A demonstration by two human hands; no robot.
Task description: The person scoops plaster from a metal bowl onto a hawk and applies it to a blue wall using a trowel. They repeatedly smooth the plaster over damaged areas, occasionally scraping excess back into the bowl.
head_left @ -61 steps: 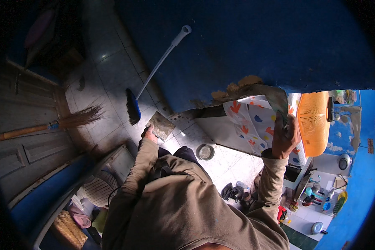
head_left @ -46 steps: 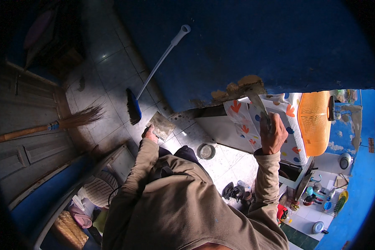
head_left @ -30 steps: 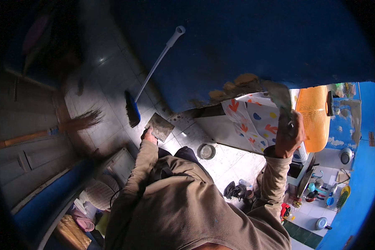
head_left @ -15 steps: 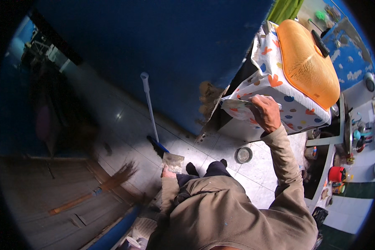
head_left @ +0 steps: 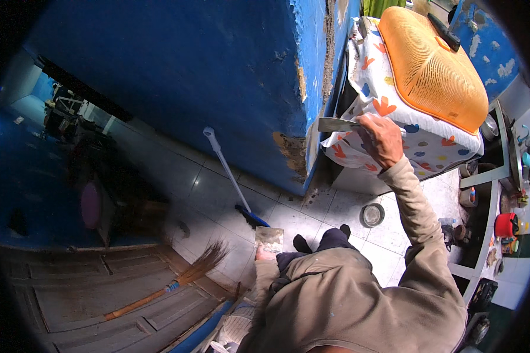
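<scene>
My right hand [head_left: 385, 141] is closed round a putty knife, its metal blade [head_left: 337, 125] pointing left at the corner edge of the blue wall [head_left: 241, 65]. The blade tip is at or very near the edge; whether it touches, I cannot tell. Paint has come off along this corner, and a brown bare patch [head_left: 291, 152] shows low on it. Lower down, my left hand [head_left: 265, 254] grips a flat rectangular plate [head_left: 269, 237] smeared with greyish material. Most of the left fingers are hidden under the plate.
Right of the corner, a cloth [head_left: 421, 126] with coloured prints covers a stand bearing an orange mesh food cover [head_left: 433, 70]. A round metal bowl [head_left: 372, 215] and a long-handled blue brush [head_left: 232, 170] are on the tiled floor. A twig broom [head_left: 176, 282] lies at lower left.
My view has shifted, so the wall corner shows more fully and brighter. The putty knife now lies with its blade against or close to the wall edge. Both hands keep their holds.
</scene>
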